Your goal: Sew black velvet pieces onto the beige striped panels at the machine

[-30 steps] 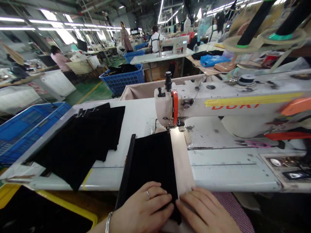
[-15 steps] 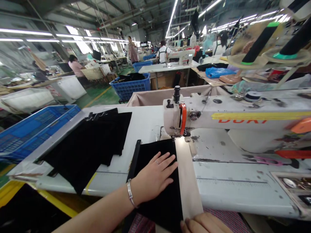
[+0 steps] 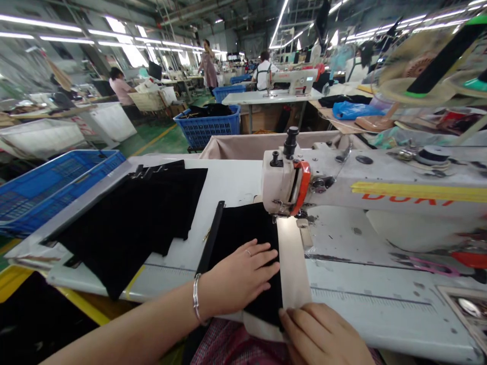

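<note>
- Fabric first: a black cloth piece [image 3: 243,238] lies flat on the white surface [image 3: 228,185], its far end under the head of the sewing machine [image 3: 289,182], its near end hanging over the front edge toward the person.
- Left hand [image 3: 239,276] rests open and palm-down on the black cloth piece, fingers spread and pointing toward the machine; a ring and a wrist bangle show.
- Right hand [image 3: 323,337] sits at the near edge, fingertips pressed flat on the beige strip [image 3: 291,263]; it is partly cut off by the frame, so whether it pinches anything I cannot tell.
- The beige strip runs along the right edge of the black cloth, touching it, from the needle area to the front edge.
- A black band [image 3: 211,243] lies along the cloth's left side.
- To the left, a stack of black fabric pieces [image 3: 133,218] covers much of the surface, just apart from the band; a narrow bare lane of white shows between them.
- The machine arm blocks the right and far side; bare room lies in front of it, right of the strip.
- A blue crate [image 3: 45,192] stands beyond the left edge, a yellow bin [image 3: 15,284] below the near left corner.
- Other workers sit at distant machines, well apart.
</note>
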